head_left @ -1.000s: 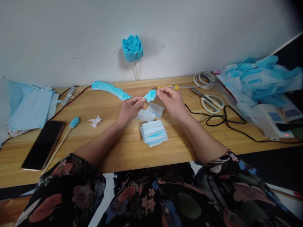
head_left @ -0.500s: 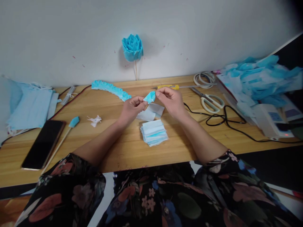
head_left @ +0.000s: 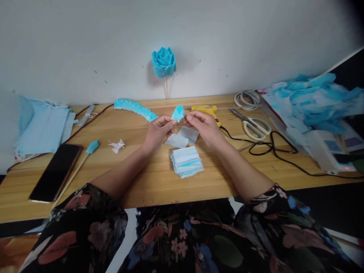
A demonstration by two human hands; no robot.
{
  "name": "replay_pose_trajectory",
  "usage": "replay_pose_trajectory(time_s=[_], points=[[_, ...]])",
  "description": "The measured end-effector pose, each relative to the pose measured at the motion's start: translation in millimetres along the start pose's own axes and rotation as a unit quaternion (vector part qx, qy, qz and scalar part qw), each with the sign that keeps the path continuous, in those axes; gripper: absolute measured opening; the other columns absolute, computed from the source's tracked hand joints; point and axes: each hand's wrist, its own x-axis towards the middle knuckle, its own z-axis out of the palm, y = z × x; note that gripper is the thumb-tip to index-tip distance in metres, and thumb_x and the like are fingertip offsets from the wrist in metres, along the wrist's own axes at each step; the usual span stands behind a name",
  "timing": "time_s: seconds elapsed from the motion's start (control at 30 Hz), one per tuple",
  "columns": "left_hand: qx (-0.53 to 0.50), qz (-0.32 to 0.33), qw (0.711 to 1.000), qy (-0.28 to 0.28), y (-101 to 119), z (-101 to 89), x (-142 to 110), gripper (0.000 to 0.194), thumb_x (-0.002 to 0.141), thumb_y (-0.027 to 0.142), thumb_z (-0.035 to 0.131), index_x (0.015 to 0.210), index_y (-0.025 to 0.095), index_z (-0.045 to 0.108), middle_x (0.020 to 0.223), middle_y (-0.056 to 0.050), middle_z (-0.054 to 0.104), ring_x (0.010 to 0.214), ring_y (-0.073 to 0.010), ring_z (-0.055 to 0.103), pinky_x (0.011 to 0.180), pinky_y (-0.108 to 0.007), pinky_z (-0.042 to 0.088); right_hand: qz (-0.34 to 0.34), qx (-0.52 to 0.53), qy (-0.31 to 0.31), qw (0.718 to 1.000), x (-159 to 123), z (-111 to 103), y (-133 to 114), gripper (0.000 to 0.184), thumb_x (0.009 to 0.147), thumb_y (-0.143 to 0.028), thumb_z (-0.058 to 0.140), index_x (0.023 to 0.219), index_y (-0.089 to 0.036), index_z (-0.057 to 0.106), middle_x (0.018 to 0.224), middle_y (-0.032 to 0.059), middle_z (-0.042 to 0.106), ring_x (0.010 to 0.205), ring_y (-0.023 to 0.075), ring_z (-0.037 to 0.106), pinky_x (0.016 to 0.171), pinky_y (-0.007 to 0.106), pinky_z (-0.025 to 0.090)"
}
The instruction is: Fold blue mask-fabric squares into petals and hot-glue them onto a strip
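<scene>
In the head view my left hand (head_left: 158, 131) pinches a small folded blue petal (head_left: 178, 113), cut from face-mask fabric by its look, above the middle of the table. My right hand (head_left: 205, 127) is closed in a pinch right beside the petal's right edge; whatever its fingertips hold, if anything, is too small to make out. Under the hands lie two loose pale fabric pieces (head_left: 179, 139). Closer to me sits a stack of cut fabric squares (head_left: 187, 162). Behind my left hand runs an overlapping row of folded blue petals (head_left: 133, 107).
A finished blue fabric flower (head_left: 164, 62) stands against the wall. Right: yellow glue gun (head_left: 205, 110), scissors (head_left: 253, 127), tape rolls (head_left: 247, 100), black cord (head_left: 273, 148), heap of blue scraps (head_left: 313, 94). Left: face masks (head_left: 42, 129), phone (head_left: 55, 172), blue-tipped stick (head_left: 75, 172), white scrap (head_left: 116, 145).
The blue petal has turned more upright in my left hand. My right fingertips have drawn slightly back from its edge. The whole view has shifted a little.
</scene>
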Motion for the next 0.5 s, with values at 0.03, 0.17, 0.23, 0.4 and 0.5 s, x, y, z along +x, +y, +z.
replay_pose_trajectory(time_s=[0.03,0.17,0.23,0.4,0.5], points=[[0.001,-0.002,1.0,-0.001,0.8,0.4,-0.5,0.041,0.071,0.052,0.087,0.071,0.019,0.063,0.053,0.006,0.055,0.046,-0.006,0.044,0.046,-0.021,0.033,-0.001,0.001,-0.01,1.0,-0.7,1.6,0.8,0.038,0.08,-0.06,0.075,0.083,-0.023,0.071,0.084,0.0003,0.07,0.083,0.0171,0.063,0.081,0.032,0.052],[-0.007,-0.006,1.0,-0.003,2.1,1.3,-1.2,0.042,0.068,0.053,0.089,0.071,0.018,0.065,0.052,0.006,0.056,0.046,-0.0059,0.044,0.046,-0.021,0.032,0.001,0.017,-0.03,0.999,-2.3,6.7,3.1,0.028,0.077,-0.048,0.079,0.081,-0.022,0.069,0.078,-0.002,0.065,0.075,0.0141,0.057,0.074,0.03,0.048],[-0.01,-0.008,1.0,-0.001,1.5,1.4,-1.1,0.042,0.066,0.053,0.09,0.071,0.018,0.065,0.051,0.006,0.056,0.046,-0.0058,0.044,0.047,-0.021,0.033,0.004,0.03,-0.029,0.999,-2.2,8.1,3.8,0.027,0.076,-0.045,0.079,0.081,-0.022,0.067,0.078,-0.0023,0.064,0.074,0.0137,0.056,0.073,0.03,0.047],[0.009,-0.007,1.0,0.003,0.1,1.8,-1.5,0.041,0.067,0.052,0.089,0.071,0.019,0.066,0.052,0.006,0.056,0.046,-0.0059,0.044,0.047,-0.021,0.033,-0.001,0.013,-0.029,0.999,-0.7,8.9,5.5,0.031,0.075,-0.047,0.078,0.073,-0.022,0.06,0.072,-0.0036,0.055,0.07,0.0133,0.049,0.068,0.03,0.042],[0.015,-0.002,1.0,-0.01,0.0,1.9,-1.7,0.042,0.068,0.054,0.089,0.07,0.019,0.066,0.053,0.005,0.057,0.047,-0.0059,0.044,0.048,-0.022,0.034,-0.009,-0.002,-0.033,0.999,0.0,8.2,6.2,0.032,0.076,-0.046,0.077,0.07,-0.022,0.055,0.07,-0.0042,0.051,0.068,0.0127,0.046,0.067,0.03,0.039]])
